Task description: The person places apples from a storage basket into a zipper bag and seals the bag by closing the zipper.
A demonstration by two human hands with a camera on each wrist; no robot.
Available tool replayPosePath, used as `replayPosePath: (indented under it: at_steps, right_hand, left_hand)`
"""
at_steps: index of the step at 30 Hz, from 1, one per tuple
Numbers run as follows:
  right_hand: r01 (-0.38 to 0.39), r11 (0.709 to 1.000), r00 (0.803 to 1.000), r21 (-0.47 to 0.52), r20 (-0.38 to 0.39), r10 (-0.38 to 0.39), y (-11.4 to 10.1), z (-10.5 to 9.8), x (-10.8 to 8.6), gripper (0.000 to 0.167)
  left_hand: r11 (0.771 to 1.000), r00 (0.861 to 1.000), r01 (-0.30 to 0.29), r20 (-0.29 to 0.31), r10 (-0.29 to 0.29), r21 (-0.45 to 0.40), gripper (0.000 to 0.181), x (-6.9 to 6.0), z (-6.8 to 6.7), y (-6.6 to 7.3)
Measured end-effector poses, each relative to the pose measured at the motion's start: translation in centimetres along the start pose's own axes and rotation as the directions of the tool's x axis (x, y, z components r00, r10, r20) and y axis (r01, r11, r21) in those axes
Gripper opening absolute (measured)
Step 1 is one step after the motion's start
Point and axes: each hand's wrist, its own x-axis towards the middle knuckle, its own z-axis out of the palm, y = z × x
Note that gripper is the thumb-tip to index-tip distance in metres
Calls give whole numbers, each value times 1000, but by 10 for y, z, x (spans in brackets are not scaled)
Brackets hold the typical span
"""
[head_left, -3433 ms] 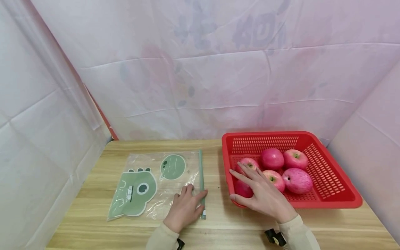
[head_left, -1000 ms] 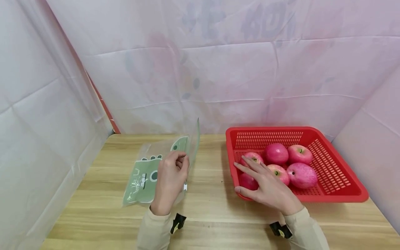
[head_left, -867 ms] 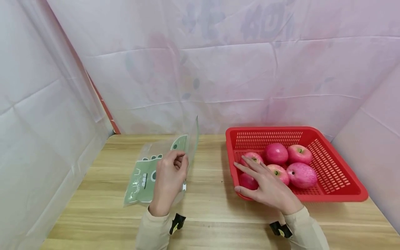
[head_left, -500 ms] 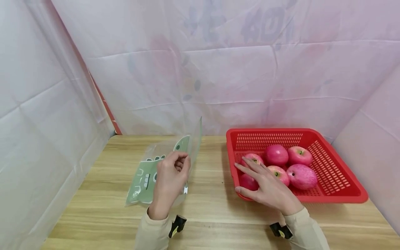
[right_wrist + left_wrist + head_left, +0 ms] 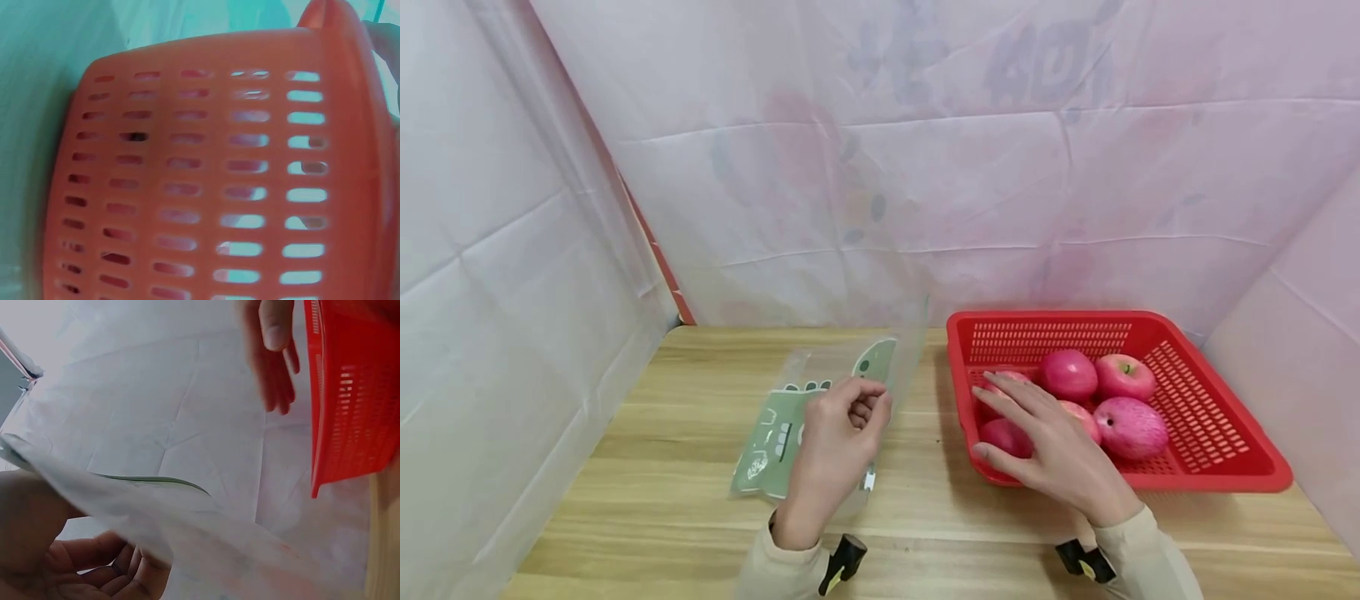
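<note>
My left hand (image 5: 838,442) pinches the edge of a clear zip bag (image 5: 767,458) with a green cartoon print. That edge stands raised from the table, and the rest of the bag slopes down to the left. A white zip slider (image 5: 869,481) shows beside the wrist. In the left wrist view, the bag's film (image 5: 206,531) passes over the curled fingers. My right hand (image 5: 1060,446), fingers spread and fairly straight, lies over the left rim of a red basket (image 5: 1225,482), above the apples there. Several apples (image 5: 1131,427) lie inside, some partly hidden by this hand.
The wooden table (image 5: 647,450) ends at white printed cloth (image 5: 955,183) behind it and on both sides. The basket's slotted wall (image 5: 350,187) fills most of the right wrist view. Bare wood lies between bag and basket.
Earlier the left hand rested on the flat bag; it has since lifted the zip edge. In the last half second, hand and bag have shifted right towards the basket. The right hand stays at the basket.
</note>
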Motion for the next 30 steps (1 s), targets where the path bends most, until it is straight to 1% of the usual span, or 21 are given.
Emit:
replayPosePath:
  at_steps: [5,10,14,16,21,23,30]
  right_hand:
    - [55,998,997,2,-60,-55,-4,-5,0,77]
    - [89,995,990,41,-113,-84,-12,-7,2,72]
    - [143,989,975,42,-176,-133,-16,-7,4,71]
    - [161,986,969,45,-195,-150,-17,-7,5,71]
    - [168,984,967,52,-200,-155,-20,-8,6,70]
    - [179,983,963,46,-212,-166,-21,-8,6,69]
    - [275,959,933,65,-257,-250,-25,-6,10,62]
  left_hand:
    - [1000,999,5,35,-4,-20,7,-4,9,5]
    - [999,997,-21,67,23,-30,7,-8,20,8]
    - [998,994,-52,97,56,-35,7,-10,25,11]
    - [998,992,-58,106,61,-31,6,-12,27,12]
    - [998,990,-63,124,66,-21,6,-13,29,15]
    - [998,989,-63,136,65,-21,6,-14,29,15]
    - [998,984,-58,165,62,-28,6,-14,30,18]
